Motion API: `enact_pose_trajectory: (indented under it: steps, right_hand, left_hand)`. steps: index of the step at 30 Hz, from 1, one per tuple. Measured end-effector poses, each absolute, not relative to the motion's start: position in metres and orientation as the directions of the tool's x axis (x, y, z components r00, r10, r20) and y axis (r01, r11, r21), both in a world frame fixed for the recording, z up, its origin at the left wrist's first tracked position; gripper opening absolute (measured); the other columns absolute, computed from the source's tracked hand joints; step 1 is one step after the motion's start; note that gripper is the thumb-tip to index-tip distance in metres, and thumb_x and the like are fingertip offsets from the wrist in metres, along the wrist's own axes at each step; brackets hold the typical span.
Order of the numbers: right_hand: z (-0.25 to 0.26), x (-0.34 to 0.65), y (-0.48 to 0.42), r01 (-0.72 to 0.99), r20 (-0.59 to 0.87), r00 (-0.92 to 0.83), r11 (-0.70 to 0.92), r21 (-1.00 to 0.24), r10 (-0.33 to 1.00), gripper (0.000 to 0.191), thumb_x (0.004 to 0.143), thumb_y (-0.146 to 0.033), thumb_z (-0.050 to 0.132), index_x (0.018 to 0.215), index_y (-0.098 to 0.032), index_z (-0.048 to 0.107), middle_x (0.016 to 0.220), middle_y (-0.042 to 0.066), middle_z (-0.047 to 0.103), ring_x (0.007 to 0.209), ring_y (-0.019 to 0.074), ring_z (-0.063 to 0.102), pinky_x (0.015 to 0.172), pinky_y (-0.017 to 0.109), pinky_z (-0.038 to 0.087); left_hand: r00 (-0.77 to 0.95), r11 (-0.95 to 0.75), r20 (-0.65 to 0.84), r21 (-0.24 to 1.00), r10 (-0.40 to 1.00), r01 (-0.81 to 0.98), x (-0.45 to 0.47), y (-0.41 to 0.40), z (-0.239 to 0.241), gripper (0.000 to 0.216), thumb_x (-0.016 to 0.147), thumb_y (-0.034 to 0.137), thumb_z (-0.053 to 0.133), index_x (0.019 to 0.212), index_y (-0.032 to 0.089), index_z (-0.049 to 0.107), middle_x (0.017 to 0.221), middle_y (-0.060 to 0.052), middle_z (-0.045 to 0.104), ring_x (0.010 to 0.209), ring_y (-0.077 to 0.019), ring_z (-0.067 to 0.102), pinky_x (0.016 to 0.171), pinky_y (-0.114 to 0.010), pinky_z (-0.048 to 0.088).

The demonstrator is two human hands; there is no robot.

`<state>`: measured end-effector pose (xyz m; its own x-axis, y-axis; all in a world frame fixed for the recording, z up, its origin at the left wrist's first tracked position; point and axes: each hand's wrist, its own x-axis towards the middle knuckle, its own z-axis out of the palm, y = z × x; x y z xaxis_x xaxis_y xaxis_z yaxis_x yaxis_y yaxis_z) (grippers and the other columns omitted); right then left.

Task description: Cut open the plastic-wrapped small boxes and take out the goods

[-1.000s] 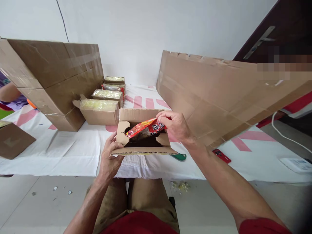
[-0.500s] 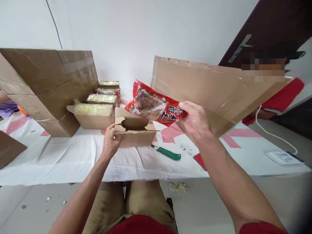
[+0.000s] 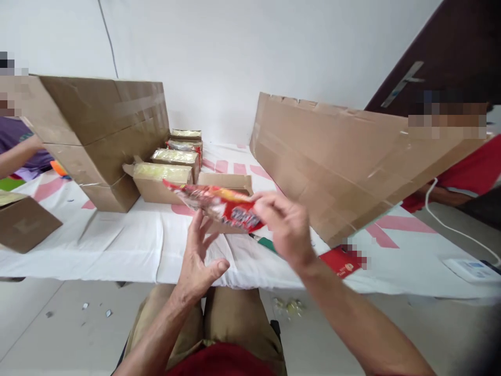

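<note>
A red printed food packet (image 3: 219,202) is pinched at its right end by my right hand (image 3: 287,224), tilted nearly edge-on above the table. Just under its left part, my left hand (image 3: 201,261) is spread with the thumb apart, holding nothing; whether its fingertips touch the packet I cannot tell. Behind the packet stands an open cardboard box (image 3: 235,181), mostly hidden by it. A green utility knife (image 3: 268,243) lies on the cloth, partly covered by my right hand.
Taped cartons (image 3: 105,130) are stacked at left, beside a row of filled boxes (image 3: 162,175). A large cardboard box (image 3: 336,151) stands at right, with a red card (image 3: 338,261) and a white device (image 3: 467,269) near it. People are at both sides.
My left hand has let go of the open box and spread beneath the packet. My right hand has brought the packet down and left, tipping it flatter. The view has shifted slightly.
</note>
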<state>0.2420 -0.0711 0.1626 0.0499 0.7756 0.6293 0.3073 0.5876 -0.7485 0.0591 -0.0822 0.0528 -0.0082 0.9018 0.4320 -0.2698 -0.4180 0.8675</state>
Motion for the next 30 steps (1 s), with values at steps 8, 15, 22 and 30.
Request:
enact_pose_trajectory:
  steps: [8,15,22,30]
  right_hand:
    - [0.137,0.195,-0.126,0.335,0.736,-0.584,0.928,-0.164,0.341,0.016,0.101,-0.031,0.065,0.109,-0.018,0.072,0.115,0.011,0.079,0.109,0.0244,0.072,0.099,0.043,0.057]
    - [0.190,0.253,-0.086,0.311,0.417,-0.346,0.522,-0.795,0.841,0.061,0.079,-0.052,0.087,0.129,-0.021,0.071,0.134,0.013,0.073,0.125,0.0328,0.068,0.099,0.050,0.060]
    - [0.177,0.243,-0.096,-0.097,0.262,-0.140,0.250,-0.963,0.955,0.042,0.069,-0.050,0.093,0.093,-0.019,0.078,0.085,0.002,0.078,0.072,0.0177,0.072,0.069,0.032,0.063]
    - [0.186,0.224,-0.109,-0.028,0.520,-0.008,0.520,-0.854,0.854,0.038,0.079,-0.049,0.087,0.104,-0.022,0.078,0.101,0.003,0.081,0.089,0.0197,0.074,0.083,0.034,0.064]
  left_hand:
    - [0.061,0.009,0.040,0.763,0.997,-0.646,0.019,-0.108,0.085,0.068,0.063,0.035,0.091,0.127,0.024,0.070,0.092,-0.003,0.080,0.094,-0.0297,0.079,0.086,-0.040,0.066]
    - [0.483,0.229,0.088,0.797,0.871,-0.558,-0.012,-0.112,0.099,0.066,0.052,0.020,0.081,0.118,0.020,0.075,0.073,-0.001,0.078,0.070,-0.0267,0.077,0.069,-0.036,0.066]
    - [0.338,0.050,0.229,0.758,0.913,-0.651,-0.023,-0.108,0.120,0.076,0.071,0.086,0.071,0.113,0.022,0.075,0.103,-0.011,0.081,0.095,-0.0327,0.079,0.080,-0.045,0.066]
    - [-0.086,-0.296,0.289,0.849,0.954,-0.437,0.001,-0.108,0.145,0.064,0.050,0.046,0.102,0.097,0.021,0.067,0.098,-0.003,0.080,0.081,-0.0186,0.075,0.069,-0.029,0.063]
